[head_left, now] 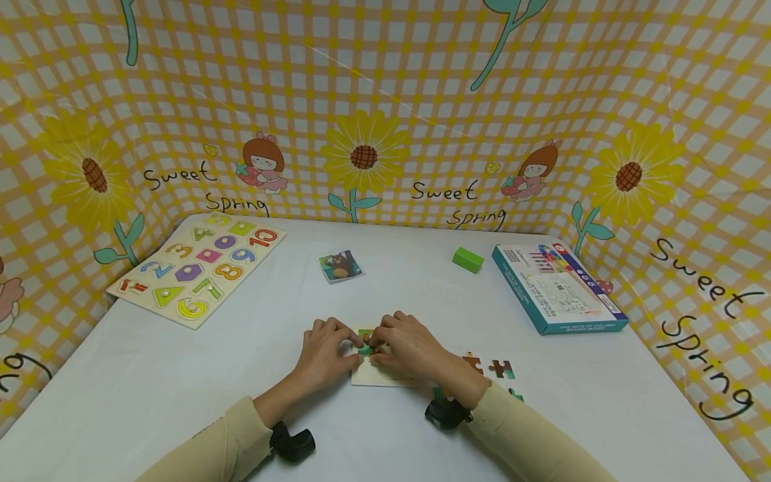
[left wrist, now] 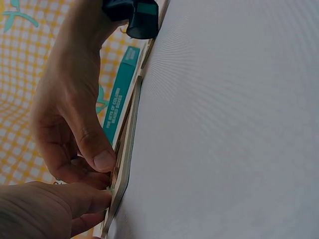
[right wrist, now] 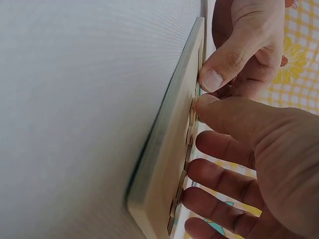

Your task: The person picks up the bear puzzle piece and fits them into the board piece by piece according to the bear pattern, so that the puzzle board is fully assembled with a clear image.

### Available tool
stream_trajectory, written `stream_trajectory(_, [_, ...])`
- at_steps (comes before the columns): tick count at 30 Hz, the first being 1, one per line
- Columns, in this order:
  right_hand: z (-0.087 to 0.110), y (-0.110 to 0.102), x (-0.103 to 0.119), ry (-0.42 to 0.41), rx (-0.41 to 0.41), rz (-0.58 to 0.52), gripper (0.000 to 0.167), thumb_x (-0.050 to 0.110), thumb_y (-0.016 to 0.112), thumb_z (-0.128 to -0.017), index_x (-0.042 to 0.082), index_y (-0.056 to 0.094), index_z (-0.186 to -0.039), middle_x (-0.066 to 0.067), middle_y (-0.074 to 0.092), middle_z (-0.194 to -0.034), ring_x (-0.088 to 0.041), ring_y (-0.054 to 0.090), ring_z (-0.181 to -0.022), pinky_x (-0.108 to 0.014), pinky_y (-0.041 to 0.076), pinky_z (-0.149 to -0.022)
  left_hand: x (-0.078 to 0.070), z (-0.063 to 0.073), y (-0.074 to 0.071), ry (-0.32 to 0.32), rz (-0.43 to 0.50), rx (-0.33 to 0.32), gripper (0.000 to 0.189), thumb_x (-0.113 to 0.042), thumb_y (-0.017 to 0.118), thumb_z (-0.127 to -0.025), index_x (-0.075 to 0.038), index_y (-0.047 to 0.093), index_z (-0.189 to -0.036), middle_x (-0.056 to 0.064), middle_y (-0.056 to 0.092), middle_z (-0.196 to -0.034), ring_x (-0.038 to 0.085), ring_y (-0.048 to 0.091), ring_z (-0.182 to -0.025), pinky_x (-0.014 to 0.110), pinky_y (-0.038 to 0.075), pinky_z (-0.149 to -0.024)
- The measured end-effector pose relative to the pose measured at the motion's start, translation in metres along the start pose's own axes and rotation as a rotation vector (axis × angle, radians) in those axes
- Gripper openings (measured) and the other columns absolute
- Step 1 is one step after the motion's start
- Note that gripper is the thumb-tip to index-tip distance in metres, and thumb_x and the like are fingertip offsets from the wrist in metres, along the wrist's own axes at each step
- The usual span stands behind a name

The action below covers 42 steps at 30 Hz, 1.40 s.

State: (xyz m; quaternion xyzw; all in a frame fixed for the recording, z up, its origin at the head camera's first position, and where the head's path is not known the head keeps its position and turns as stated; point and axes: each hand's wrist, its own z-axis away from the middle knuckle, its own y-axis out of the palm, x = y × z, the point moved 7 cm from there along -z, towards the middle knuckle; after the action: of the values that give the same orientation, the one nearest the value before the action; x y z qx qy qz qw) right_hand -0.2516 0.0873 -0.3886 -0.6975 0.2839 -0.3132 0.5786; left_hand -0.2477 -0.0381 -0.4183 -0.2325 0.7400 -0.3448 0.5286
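Observation:
A small wooden jigsaw puzzle board (head_left: 382, 379) lies flat before me, its lower part bare wood. My left hand (head_left: 325, 351) holds its left edge, thumb and index finger close to a green puzzle piece (head_left: 364, 350). From the other side my right hand (head_left: 409, 341) pinches a puzzle piece (right wrist: 193, 105) against the board, with the other fingers spread above it. Both hands' fingertips nearly meet there and hide much of the picture. Loose brown-and-green puzzle pieces (head_left: 501, 369) lie right of the board, partly behind my right forearm.
A bear picture card (head_left: 341, 266) lies beyond the hands. Further right are a green block (head_left: 468, 260) and a teal-sided box (head_left: 560, 288). At the back left is a number-and-shape board (head_left: 225, 288). A checked cloth (head_left: 385, 87) rises behind the white table (head_left: 241, 375).

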Motion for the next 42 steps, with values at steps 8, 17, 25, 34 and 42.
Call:
stream_trajectory(8, [0.001, -0.003, -0.002, 0.007, 0.004, -0.043, 0.022, 0.036, 0.075, -0.077, 0.021, 0.073, -0.092, 0.005, 0.062, -0.088, -0.012, 0.048, -0.08, -0.026, 0.038, -0.071, 0.0, 0.0, 0.0, -0.005, 0.0, 0.003, 0.012, -0.02, 0.074, -0.074, -0.019, 0.069, -0.084, 0.002, 0.056, -0.097, 0.021, 0.042, -0.096, 0.041, 0.029, -0.08])
stream_trajectory(17, [0.007, -0.022, -0.018, 0.056, -0.028, -0.065, 0.021, 0.034, 0.075, -0.078, 0.018, 0.072, -0.092, 0.002, 0.062, -0.087, -0.012, 0.046, -0.079, -0.026, 0.036, -0.069, 0.0, 0.0, 0.0, 0.0, 0.01, -0.003, 0.011, -0.02, 0.074, -0.074, -0.02, 0.069, -0.083, 0.001, 0.056, -0.097, 0.021, 0.042, -0.096, 0.041, 0.029, -0.081])
stream_trajectory(25, [0.022, -0.037, -0.039, 0.127, -0.064, -0.085, 0.026, 0.032, 0.076, -0.077, 0.016, 0.072, -0.098, 0.001, 0.064, -0.096, -0.018, 0.052, -0.092, -0.035, 0.043, -0.079, 0.0, 0.0, 0.0, 0.0, 0.026, -0.007, 0.011, -0.019, 0.073, -0.074, -0.02, 0.069, -0.084, 0.002, 0.057, -0.098, 0.021, 0.042, -0.096, 0.04, 0.029, -0.081])
stream_trajectory(34, [0.046, -0.043, -0.061, 0.195, -0.056, -0.084, 0.027, 0.031, 0.074, -0.078, 0.016, 0.072, -0.1, 0.001, 0.064, -0.099, -0.018, 0.05, -0.094, -0.036, 0.043, -0.08, 0.0, 0.0, 0.001, 0.001, 0.019, 0.002, 0.011, -0.019, 0.073, -0.075, -0.02, 0.069, -0.085, 0.002, 0.057, -0.098, 0.021, 0.042, -0.096, 0.04, 0.029, -0.08])
stream_trajectory(42, [0.071, -0.046, -0.081, 0.263, -0.036, -0.089, 0.027, 0.033, 0.072, -0.08, 0.016, 0.071, -0.102, 0.001, 0.063, -0.104, -0.018, 0.049, -0.096, -0.037, 0.044, -0.081, -0.001, 0.001, 0.0, 0.004, 0.021, 0.0, 0.011, -0.018, 0.073, -0.075, -0.019, 0.069, -0.085, 0.003, 0.056, -0.099, 0.022, 0.042, -0.096, 0.042, 0.029, -0.081])
